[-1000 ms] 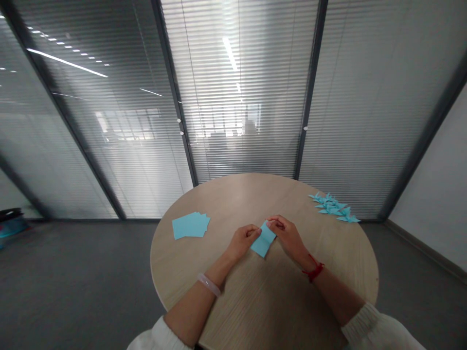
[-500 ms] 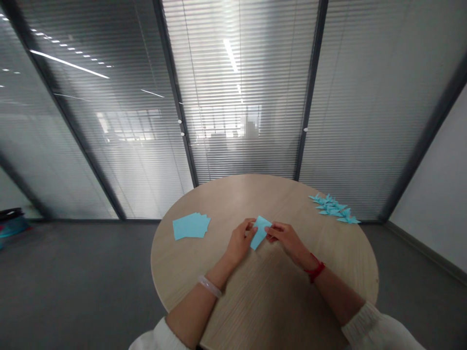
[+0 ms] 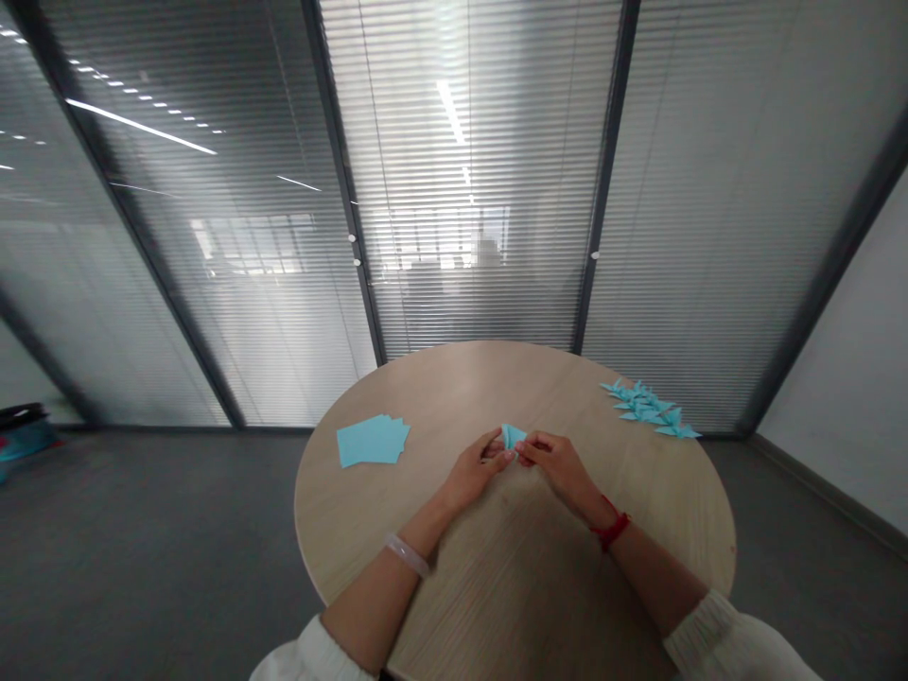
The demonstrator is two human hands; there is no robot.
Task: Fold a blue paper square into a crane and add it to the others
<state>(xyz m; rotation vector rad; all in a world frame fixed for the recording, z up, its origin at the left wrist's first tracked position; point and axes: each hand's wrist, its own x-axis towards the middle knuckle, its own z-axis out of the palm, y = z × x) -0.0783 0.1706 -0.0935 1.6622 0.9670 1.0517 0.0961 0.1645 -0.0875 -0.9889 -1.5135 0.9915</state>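
At table (image 3: 461,378), folded paper (image 3: 513,435) in both hands (image 3: 474,473) (image 3: 564,465)

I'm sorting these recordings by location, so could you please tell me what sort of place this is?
Probably an office or small meeting room: it has slatted blinds, dark upright frames and a round, wood-look table.

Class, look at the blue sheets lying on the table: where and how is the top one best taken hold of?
The blue sheets lie flat and fanned, corners jutting on the right, the side facing the left hand. I'd come from there and pinch an exposed corner between thumb and finger; the straighter left edge offers less to catch.
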